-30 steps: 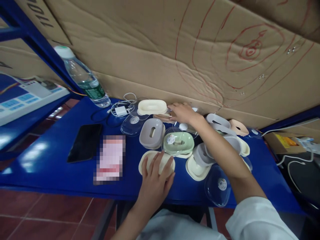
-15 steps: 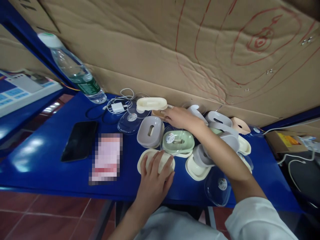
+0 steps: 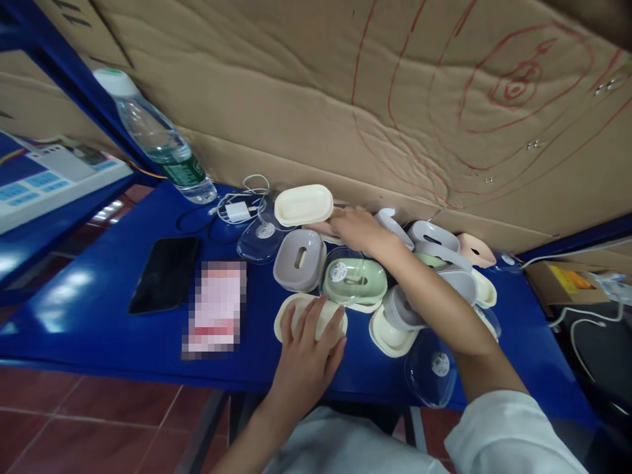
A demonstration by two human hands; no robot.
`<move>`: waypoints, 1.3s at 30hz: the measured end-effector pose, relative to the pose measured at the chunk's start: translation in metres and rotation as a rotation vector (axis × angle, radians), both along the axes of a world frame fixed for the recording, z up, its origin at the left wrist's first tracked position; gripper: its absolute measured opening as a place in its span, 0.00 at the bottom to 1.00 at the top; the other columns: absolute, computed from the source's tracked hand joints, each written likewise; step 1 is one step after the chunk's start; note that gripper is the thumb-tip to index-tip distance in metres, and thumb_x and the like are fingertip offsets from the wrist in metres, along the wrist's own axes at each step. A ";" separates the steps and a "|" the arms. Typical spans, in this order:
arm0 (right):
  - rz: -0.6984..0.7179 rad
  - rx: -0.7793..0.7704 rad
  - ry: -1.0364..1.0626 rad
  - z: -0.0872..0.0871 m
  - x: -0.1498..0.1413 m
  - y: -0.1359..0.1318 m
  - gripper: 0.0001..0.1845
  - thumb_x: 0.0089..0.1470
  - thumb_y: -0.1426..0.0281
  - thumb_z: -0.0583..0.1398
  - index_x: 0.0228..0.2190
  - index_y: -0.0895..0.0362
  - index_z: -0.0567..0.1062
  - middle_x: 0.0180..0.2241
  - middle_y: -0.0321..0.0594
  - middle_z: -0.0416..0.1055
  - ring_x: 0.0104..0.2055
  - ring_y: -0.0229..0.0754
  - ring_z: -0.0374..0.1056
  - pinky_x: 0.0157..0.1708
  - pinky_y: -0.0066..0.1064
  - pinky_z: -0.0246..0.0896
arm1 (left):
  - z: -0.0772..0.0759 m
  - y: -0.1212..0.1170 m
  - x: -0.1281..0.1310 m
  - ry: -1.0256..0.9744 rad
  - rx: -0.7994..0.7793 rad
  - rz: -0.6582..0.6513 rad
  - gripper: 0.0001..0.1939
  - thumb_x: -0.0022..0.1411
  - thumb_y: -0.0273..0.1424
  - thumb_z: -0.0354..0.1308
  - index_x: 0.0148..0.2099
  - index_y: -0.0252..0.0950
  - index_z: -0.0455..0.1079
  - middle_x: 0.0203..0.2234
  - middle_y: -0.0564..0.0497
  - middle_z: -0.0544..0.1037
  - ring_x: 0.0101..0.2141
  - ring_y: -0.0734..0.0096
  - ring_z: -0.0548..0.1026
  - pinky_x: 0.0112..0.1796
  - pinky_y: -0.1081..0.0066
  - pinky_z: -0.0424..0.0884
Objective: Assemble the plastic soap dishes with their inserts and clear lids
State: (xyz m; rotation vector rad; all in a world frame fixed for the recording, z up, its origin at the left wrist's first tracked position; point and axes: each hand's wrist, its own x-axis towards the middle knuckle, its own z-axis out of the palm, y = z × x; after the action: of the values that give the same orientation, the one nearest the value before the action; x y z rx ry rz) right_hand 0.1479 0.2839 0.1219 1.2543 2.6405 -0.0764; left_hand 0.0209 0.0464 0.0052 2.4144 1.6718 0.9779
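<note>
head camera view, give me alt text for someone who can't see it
A person's left hand rests on a cream dish; the right hand reaches among other dishes at the back of a blue table, near cardboard. Clear lids lie around; a bottle and dark phone-like slab are at left.

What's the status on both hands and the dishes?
Left hand: fingers spread over cream dish. Right hand at the back, fingers by tan dish, grip unclear. Green dish between hands, right forearm over grey dishes.

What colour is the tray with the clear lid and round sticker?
Light green; the head view shows it.
</note>
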 end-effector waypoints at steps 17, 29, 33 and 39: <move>-0.018 0.179 0.376 0.086 0.100 -0.073 0.21 0.75 0.62 0.51 0.60 0.46 0.77 0.60 0.35 0.78 0.63 0.50 0.72 0.68 0.50 0.64 | 0.002 -0.008 -0.005 -0.002 0.057 -0.102 0.24 0.73 0.33 0.64 0.69 0.40 0.70 0.66 0.33 0.72 0.67 0.44 0.71 0.70 0.35 0.58; -0.597 0.309 0.539 -0.114 0.207 -0.327 0.33 0.68 0.57 0.59 0.72 0.32 0.63 0.73 0.44 0.64 0.71 0.65 0.66 0.63 0.66 0.69 | -0.006 -0.013 0.004 0.159 0.004 -0.240 0.25 0.74 0.29 0.58 0.70 0.47 0.72 0.70 0.45 0.73 0.69 0.51 0.71 0.75 0.39 0.40; -0.641 0.340 0.555 -0.124 0.193 -0.312 0.28 0.72 0.59 0.56 0.70 0.40 0.67 0.75 0.46 0.60 0.75 0.60 0.61 0.69 0.61 0.62 | -0.001 -0.012 0.010 0.204 -0.027 -0.351 0.29 0.74 0.25 0.55 0.73 0.46 0.67 0.73 0.45 0.68 0.71 0.54 0.67 0.76 0.42 0.41; -0.807 0.466 0.560 -0.122 0.188 -0.264 0.24 0.75 0.57 0.53 0.65 0.52 0.71 0.69 0.55 0.67 0.74 0.62 0.60 0.70 0.64 0.56 | -0.001 -0.023 0.010 0.148 0.003 -0.205 0.26 0.75 0.29 0.59 0.71 0.45 0.69 0.71 0.41 0.70 0.71 0.47 0.68 0.73 0.38 0.48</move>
State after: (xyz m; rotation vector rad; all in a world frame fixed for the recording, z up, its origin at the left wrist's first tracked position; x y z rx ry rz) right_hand 0.3360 0.0198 0.0001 2.7393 2.4090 0.0812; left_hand 0.0309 0.0235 0.0045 2.6534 1.4231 0.7918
